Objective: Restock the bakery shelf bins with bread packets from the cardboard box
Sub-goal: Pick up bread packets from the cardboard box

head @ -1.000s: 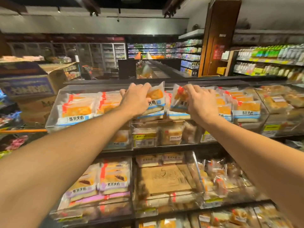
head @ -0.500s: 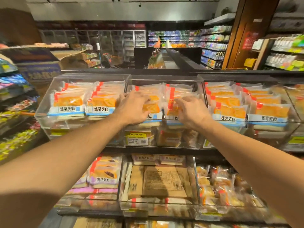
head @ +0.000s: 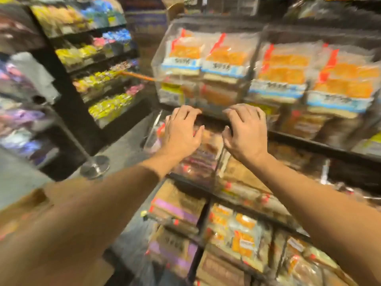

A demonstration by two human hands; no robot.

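The view is motion-blurred. Clear top-shelf bins (head: 162, 58) hold orange-and-blue bread packets (head: 224, 58), with more packets (head: 340, 79) in the bin to the right. My left hand (head: 181, 131) and my right hand (head: 244, 133) hover side by side just below those bins, in front of the black shelf edge (head: 309, 144). Both hands hold nothing, and their fingers are loosely curled and apart. A corner of a cardboard box (head: 174, 8) shows at the top behind the bins.
Lower bins hold purple-labelled packets (head: 175, 211) and orange packets (head: 243, 234). A side rack of yellow, pink and blue sweets (head: 107, 79) stands on the left. A round metal post base (head: 94, 167) sits on the grey floor. A brown blur (head: 18, 209) lies at lower left.
Both hands have let go of the packets in the middle top bin and dropped below it, empty. The view has swung left and down.
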